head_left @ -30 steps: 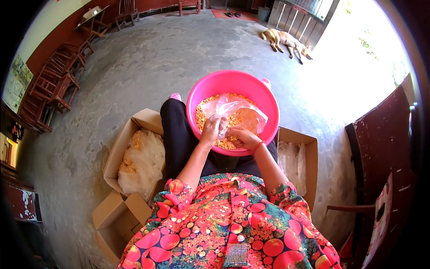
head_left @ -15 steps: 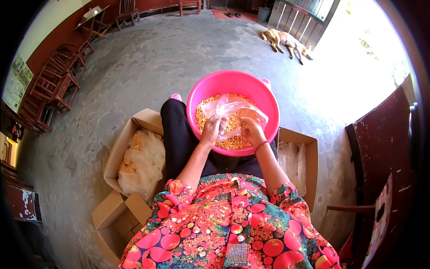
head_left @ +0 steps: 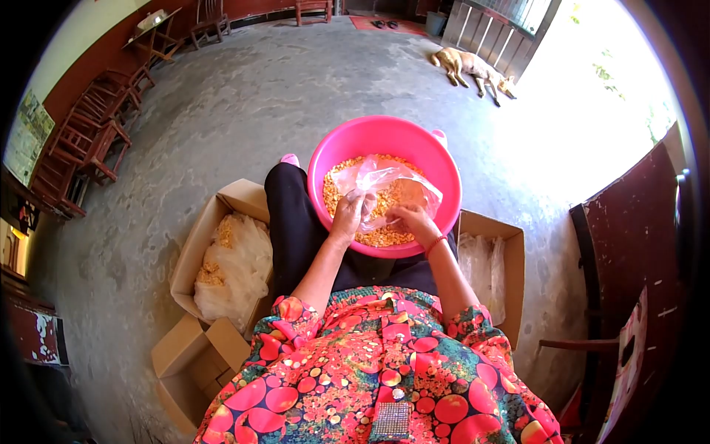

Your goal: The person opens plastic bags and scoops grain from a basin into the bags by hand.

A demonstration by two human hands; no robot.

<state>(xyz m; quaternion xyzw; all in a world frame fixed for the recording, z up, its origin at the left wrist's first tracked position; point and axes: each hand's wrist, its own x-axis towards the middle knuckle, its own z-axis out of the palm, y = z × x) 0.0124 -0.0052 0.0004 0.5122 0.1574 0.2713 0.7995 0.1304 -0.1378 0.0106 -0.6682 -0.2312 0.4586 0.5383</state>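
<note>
A pink basin [head_left: 384, 127] rests on my lap with yellow kernels [head_left: 384, 237] in its bottom. Over the kernels lies a clear plastic bag [head_left: 384, 176]. My left hand [head_left: 349, 214] is closed on the bag's near edge, left of the basin's middle. To its right, my right hand [head_left: 414, 223] is over the kernels beside the bag, its fingers drawn together; what they hold, if anything, is too small to make out.
At my left, an open carton [head_left: 194, 244] holds plastic bags with yellow pieces; another carton [head_left: 181, 348] stands nearer. A carton [head_left: 514, 274] with clear bags is at my right. A dog [head_left: 473, 65] lies by the door; wooden chairs [head_left: 92, 140] line the left wall.
My right hand first rose from low beside my left hand toward the bag's right part, then came down slightly. My left hand has stayed on the bag.
</note>
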